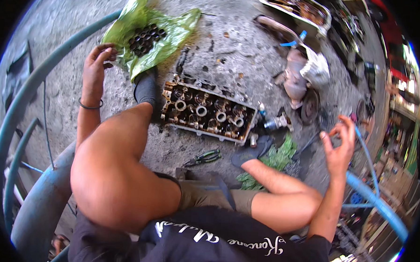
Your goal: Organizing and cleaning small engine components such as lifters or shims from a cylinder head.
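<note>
My left hand (pixel 99 58) is at the left edge of a green plastic bag (pixel 179 29), fingers loosely bent and apart, with nothing visible in them. On the bag sits a cluster of dark, round, cup-shaped metal parts, like valve lifters (pixel 147 39). My right hand (pixel 339 145) is raised at the right, away from any part, its thumb and fingers curved and apart with nothing visible between them. Between my feet lies an oily engine cylinder head (pixel 208 111), its valve springs and round bores facing up. Pliers with green-and-black handles (pixel 202 158) lie below it.
A small metal part (pixel 277 122) and crumpled green leaves (pixel 280 155) are right of the cylinder head. Farther off lie a rusty exhaust piece (pixel 295 78), a white rag (pixel 316 67) and an oily cover (pixel 299 8). Blue tubes (pixel 43 182) curve along both sides.
</note>
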